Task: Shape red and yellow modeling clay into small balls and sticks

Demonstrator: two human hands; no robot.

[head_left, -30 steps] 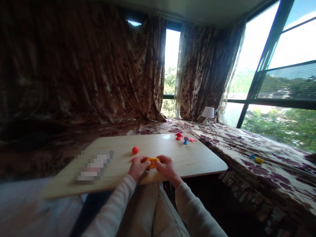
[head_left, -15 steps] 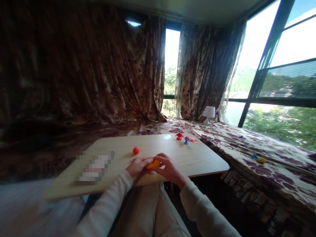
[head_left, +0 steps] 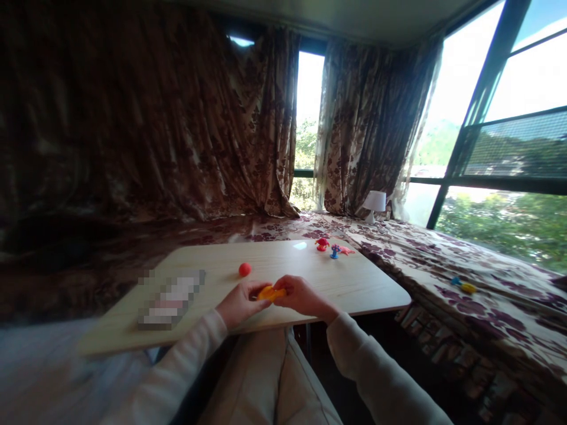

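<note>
Between my two hands, over the near part of the pale wooden table (head_left: 212, 260), is a small yellow-orange toy (head_left: 268, 293); its exact kind is too small to make out. My left hand (head_left: 241, 302) pinches its left side with thumb and fingers. On the other side, my right hand (head_left: 301, 296) is closed on the toy's right end. A red ball (head_left: 244, 270) lies on the tabletop just beyond my left hand, apart from it.
At the table's far right stand a red toy figure (head_left: 322, 244) and a blue toy figure (head_left: 335, 252), beside a pinkish-red starfish-like toy (head_left: 346, 251). A blurred-out flat item (head_left: 170, 301) lies at left. Blue and yellow toys (head_left: 468, 288) and a white lamp (head_left: 375, 202) rest on the floral cover.
My left hand has shifted slightly left, and more of the yellow-orange toy shows between my hands. Both hands still hold it. The red ball and the figures stay put.
</note>
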